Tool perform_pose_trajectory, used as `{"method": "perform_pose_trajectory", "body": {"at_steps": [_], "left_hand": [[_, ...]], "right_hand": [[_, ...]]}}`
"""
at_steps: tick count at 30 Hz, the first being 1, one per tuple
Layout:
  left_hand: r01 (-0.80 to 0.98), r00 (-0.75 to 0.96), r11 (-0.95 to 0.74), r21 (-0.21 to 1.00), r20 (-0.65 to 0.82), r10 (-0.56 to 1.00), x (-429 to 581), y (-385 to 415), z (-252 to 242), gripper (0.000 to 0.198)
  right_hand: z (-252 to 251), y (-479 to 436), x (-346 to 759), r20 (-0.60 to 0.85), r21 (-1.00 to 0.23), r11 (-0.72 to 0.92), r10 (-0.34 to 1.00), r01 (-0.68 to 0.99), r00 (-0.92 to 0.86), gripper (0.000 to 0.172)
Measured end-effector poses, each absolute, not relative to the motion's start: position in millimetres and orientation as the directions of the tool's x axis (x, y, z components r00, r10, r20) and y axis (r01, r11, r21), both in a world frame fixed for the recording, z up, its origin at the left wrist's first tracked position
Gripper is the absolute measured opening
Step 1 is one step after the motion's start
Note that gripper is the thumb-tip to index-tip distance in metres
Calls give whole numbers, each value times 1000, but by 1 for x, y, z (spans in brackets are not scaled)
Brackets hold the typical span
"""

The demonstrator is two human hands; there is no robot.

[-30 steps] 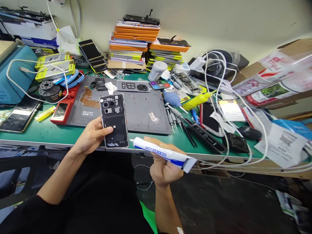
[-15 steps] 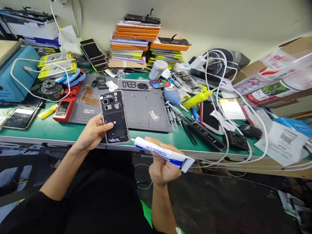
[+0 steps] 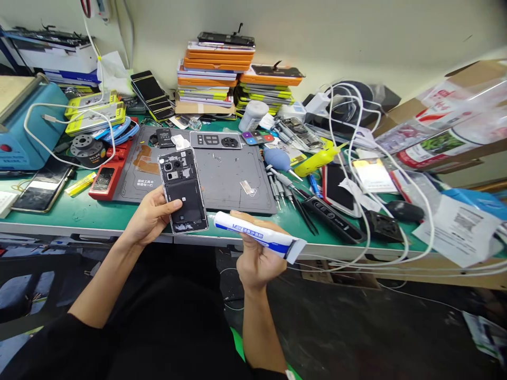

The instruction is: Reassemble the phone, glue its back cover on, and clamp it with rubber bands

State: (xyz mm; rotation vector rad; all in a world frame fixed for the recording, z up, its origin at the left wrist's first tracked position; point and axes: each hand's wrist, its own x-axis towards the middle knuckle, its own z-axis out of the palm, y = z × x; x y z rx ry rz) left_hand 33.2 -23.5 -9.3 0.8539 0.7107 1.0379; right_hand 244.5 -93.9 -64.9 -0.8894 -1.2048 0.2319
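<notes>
An opened smartphone (image 3: 186, 184), its back off and its camera modules and black inside showing, is held over the bench's front edge. My left hand (image 3: 152, 215) grips it by the left long side, thumb on top and fingers underneath. In my right hand (image 3: 259, 253) lies a white and blue glue tube (image 3: 253, 232), fingers wrapped round it. The tube's narrow tip points left at the phone's lower right edge; whether it touches cannot be made out. Behind the phone, a grey work mat (image 3: 225, 182) carries a loose phone back panel (image 3: 216, 140) and a black battery (image 3: 165, 138).
Screwdrivers (image 3: 277, 187), black tweezers (image 3: 307, 216), a blue air blower (image 3: 277, 158) and a yellow bottle (image 3: 319, 161) lie right of the mat. White cables (image 3: 358, 121) loop over that side. Stacked boxes (image 3: 217, 63) stand at the wall; a red holder (image 3: 109, 174) borders the mat's left.
The glue tube and my right hand have shifted slightly left and up, closer along the phone's edge. My left hand still holds the phone, and the camera view has moved a little.
</notes>
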Motion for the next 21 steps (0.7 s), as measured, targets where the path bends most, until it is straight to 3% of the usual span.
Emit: {"method": "perform_pose_trajectory", "body": {"at_steps": [7, 21], "left_hand": [[-407, 368, 279, 870, -124, 921, 32, -23, -8, 52], [-420, 311, 282, 863, -155, 938, 31, -23, -10, 50]], "right_hand": [[-57, -82, 243, 729, -679, 683, 587, 268, 352, 27], [-67, -100, 245, 739, -668, 680, 552, 304, 387, 24]]}}
